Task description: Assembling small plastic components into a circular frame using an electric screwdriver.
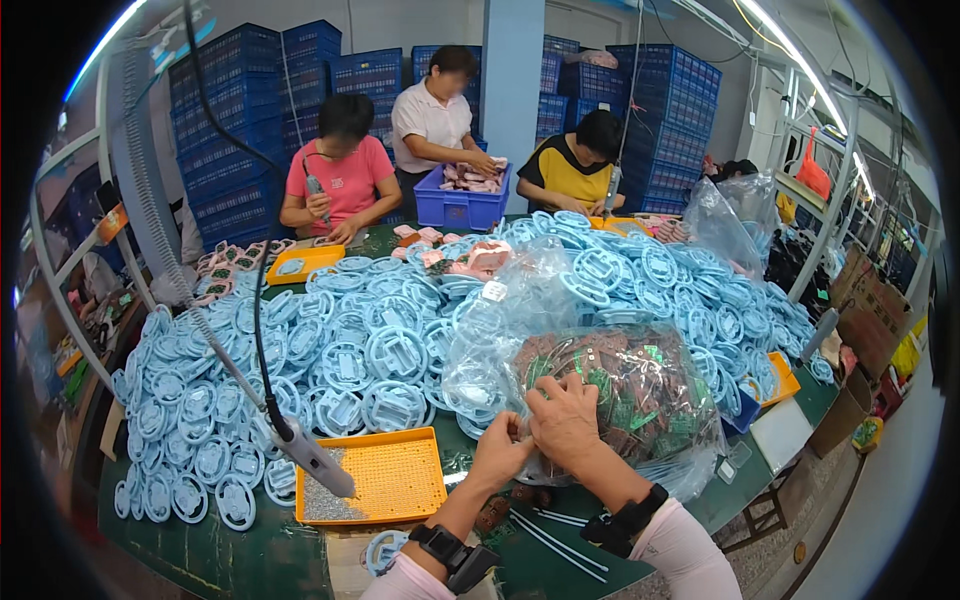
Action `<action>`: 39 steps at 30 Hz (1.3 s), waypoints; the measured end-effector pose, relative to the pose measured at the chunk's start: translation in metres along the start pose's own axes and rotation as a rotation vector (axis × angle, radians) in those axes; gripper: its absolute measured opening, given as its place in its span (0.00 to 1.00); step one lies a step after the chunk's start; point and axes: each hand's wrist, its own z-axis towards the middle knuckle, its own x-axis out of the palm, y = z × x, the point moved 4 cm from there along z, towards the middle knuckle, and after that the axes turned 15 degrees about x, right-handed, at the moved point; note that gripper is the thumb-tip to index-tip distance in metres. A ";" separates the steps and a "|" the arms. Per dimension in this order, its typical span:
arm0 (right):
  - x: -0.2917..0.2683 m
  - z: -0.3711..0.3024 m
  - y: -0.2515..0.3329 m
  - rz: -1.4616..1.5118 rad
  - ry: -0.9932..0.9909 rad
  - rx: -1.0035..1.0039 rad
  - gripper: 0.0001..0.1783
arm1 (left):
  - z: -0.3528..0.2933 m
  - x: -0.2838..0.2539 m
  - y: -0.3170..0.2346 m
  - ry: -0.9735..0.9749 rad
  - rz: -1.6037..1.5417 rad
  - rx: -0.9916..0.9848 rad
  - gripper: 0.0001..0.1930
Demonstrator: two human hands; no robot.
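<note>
I'm seeing PCB bag [645,385] lying fwd-R; R hand [566,427] is nearer, touching, fingers bent; L hand [500,455] half-curled; can't tell grips.

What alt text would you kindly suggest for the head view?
A person's left hand and right hand are close together at a clear bag of circuit boards. Heaps of blue round parts and orange trays cover much of a green table; co-workers are beyond.

My pale-pink cloth sleeves [690,552] look matt, the bulging clear plastic bag [625,395] glossy, round light-blue plastic parts [345,366] smooth, the rectangular orange plastic tray [405,475] pitted.
</note>
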 end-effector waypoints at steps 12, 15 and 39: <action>0.005 0.001 -0.008 0.024 0.155 -0.001 0.21 | 0.006 -0.016 0.003 0.035 -0.322 -0.398 0.05; 0.010 0.004 -0.003 0.010 0.165 0.030 0.17 | 0.004 -0.018 0.006 0.062 -0.346 -0.396 0.07; 0.010 0.000 0.004 -0.161 -0.211 -0.080 0.09 | 0.021 0.004 -0.026 -0.191 0.588 0.386 0.10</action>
